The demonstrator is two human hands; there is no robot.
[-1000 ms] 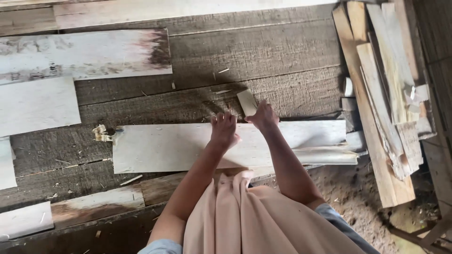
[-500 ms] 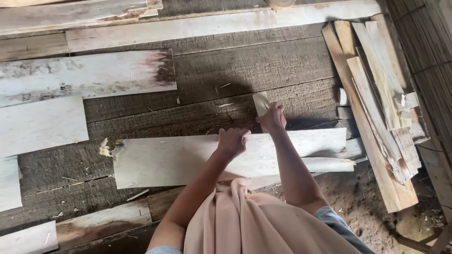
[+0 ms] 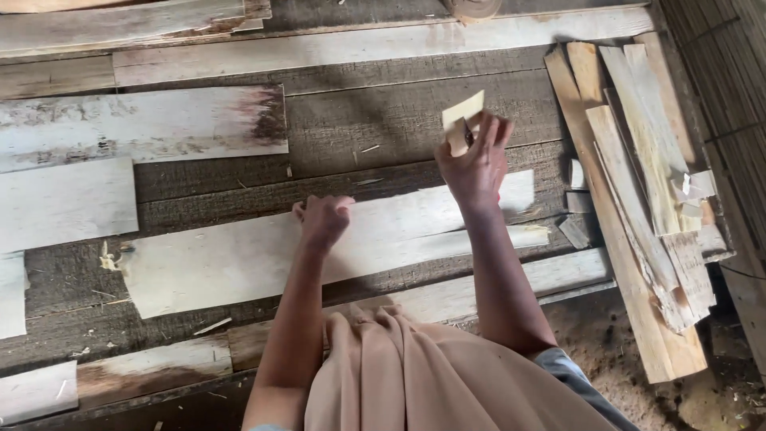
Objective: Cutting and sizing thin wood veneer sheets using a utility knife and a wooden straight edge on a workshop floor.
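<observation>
My right hand (image 3: 477, 164) is raised above the floor and grips a small pale wood chip (image 3: 463, 120) between thumb and fingers. My left hand (image 3: 322, 219) is curled into a loose fist and rests on a long pale thin wood sheet (image 3: 239, 259) that lies across the dark floor planks. Nothing shows inside the left fist. A beige cloth (image 3: 431, 375) covers my lap at the bottom of the view.
More pale wood sheets (image 3: 144, 128) lie at the left and along the top. A stack of narrow wood strips (image 3: 638, 183) sits at the right, beside a woven wall (image 3: 726, 80). Small offcuts (image 3: 574, 227) lie near it, with bare dirt at the bottom right.
My right hand has lifted off the sheet with the small wood chip in it. My left hand has curled into a fist on the sheet. The view has shifted.
</observation>
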